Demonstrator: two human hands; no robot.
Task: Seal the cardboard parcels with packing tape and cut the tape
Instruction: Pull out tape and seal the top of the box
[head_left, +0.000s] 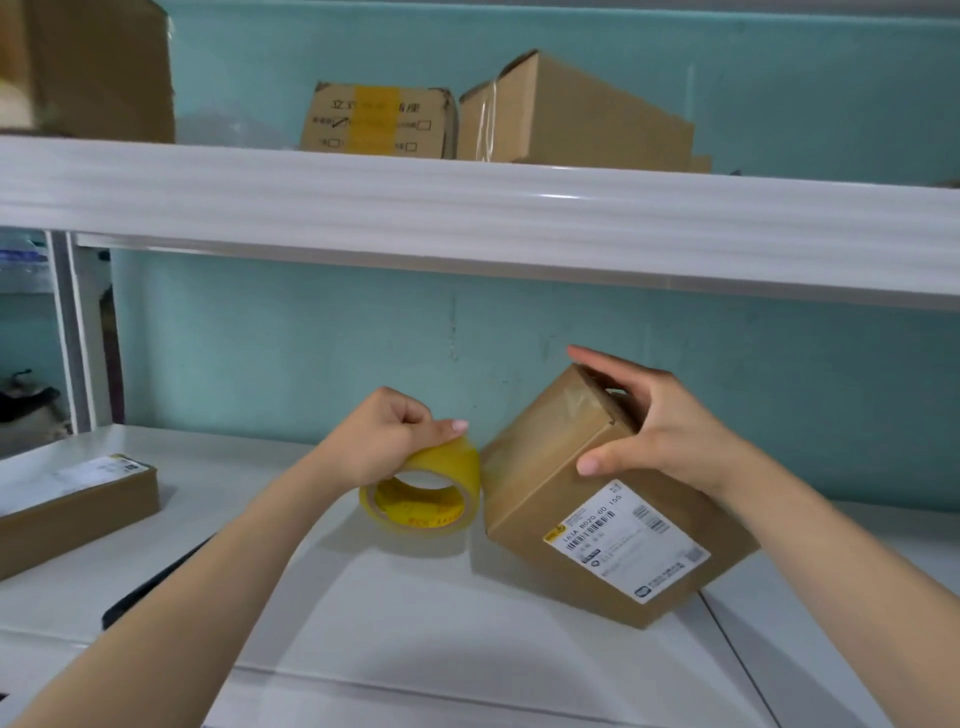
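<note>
Head view: we're mid-taping. Left hand (395, 436) curls round the top of the tape roll (431, 499), which sits against the box (571, 499) just right of that grip. Right hand (644, 421) clamps the tilted box, fingers over its top, thumb on the near face. Next, probably: pull tape round, then cut. We see nothing to cut with. Box's far side is hidden, and we can't tell if the tape end is stuck down.

We see bright, soft, even light. A thin glare streak runs along the shelf (561, 197) edge. Pale shadows lie on the table (415, 649) under the parcel (540, 499) and tape roll (452, 467). The upper-left box (104, 67) looks blurred.
</note>
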